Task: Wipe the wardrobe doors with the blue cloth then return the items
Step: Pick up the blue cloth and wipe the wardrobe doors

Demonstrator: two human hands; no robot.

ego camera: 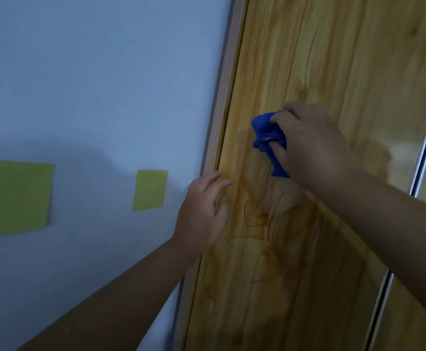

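We have the blue cloth bunched against the wood-grain wardrobe door, a little in from the door's left edge. Our right hand curls round it and presses it to the panel. Our left hand, fingers loosely spread and holding nothing, sits lower at that same edge (whether it touches the door we cannot tell). Left of the door, two green paper notes are stuck on the wall. We judge the wiping is under way; next come firm strokes across the unwiped panel.
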